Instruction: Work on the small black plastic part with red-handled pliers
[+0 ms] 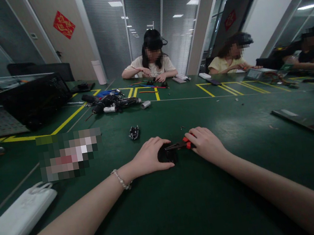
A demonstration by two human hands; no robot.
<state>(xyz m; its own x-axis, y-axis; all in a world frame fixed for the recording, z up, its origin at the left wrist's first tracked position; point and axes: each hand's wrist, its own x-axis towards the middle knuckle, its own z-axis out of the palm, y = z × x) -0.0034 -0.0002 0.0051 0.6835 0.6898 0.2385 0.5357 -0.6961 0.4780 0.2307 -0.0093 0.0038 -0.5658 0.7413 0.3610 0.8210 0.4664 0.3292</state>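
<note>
My left hand (151,155) curls around a small black part (170,156) on the green table, thumb and fingers on either side of it. The part is dark, and its details are too small to make out. In my right hand (204,140) is a pair of needle-nose pliers (188,142) with red handles, gripped from the right. The pliers' dark jaws point left and reach over the black part; whether they pinch anything I cannot tell. Beyond my hands lie a small black-and-silver component (134,133) and a tiny screw-like piece (182,127).
A tangle of black cables and parts (112,102) lies farther back, with a silver cylinder (145,105) beside it. On the left are a white power bank-like case (20,220) and an opened computer case (19,104). Three people sit across the table; a dark flat bar (299,121) lies right.
</note>
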